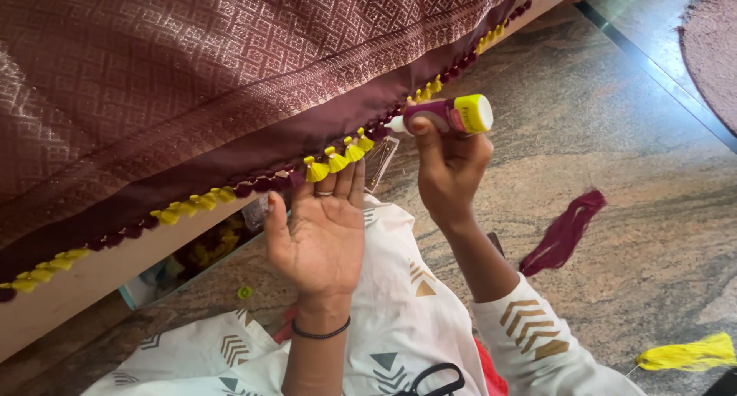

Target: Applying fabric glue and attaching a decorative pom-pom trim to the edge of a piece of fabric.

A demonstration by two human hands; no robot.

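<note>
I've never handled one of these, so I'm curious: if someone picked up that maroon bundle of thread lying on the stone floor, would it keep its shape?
Probably not. The maroon thread bundle lies in a loose curved loop on the stone floor, so it would likely droop and hang limp. It looks thin and fibrous, so probably very light. Loose strands at its ends suggest it could snag or fray.

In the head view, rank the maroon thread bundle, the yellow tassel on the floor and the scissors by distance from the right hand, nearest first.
From the right hand:
1. Maroon thread bundle, on the floor just to its right.
2. Scissors, below, on the lap.
3. Yellow tassel, far lower right on the floor.
</note>
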